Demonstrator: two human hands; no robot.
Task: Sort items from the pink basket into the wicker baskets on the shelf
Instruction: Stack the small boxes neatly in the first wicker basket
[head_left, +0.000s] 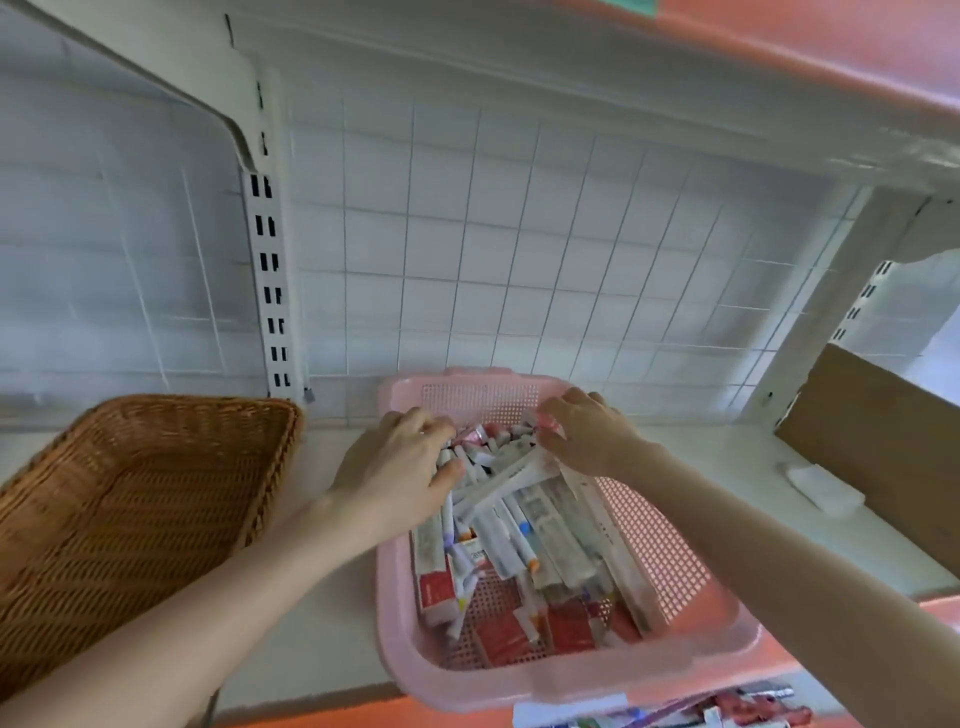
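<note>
Pink basket (519, 680) — fingers (435, 426) half-buried among blurred packets (540, 512).

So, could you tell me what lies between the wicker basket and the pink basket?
In the head view, only pale shelf lies between the wicker basket and the pink basket; the left hand's forearm crosses above it toward the packets.

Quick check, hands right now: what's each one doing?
Left hand: curled over the packets in the pink basket; grip cannot be told.
Right hand: pinching packets at the far end.
</note>
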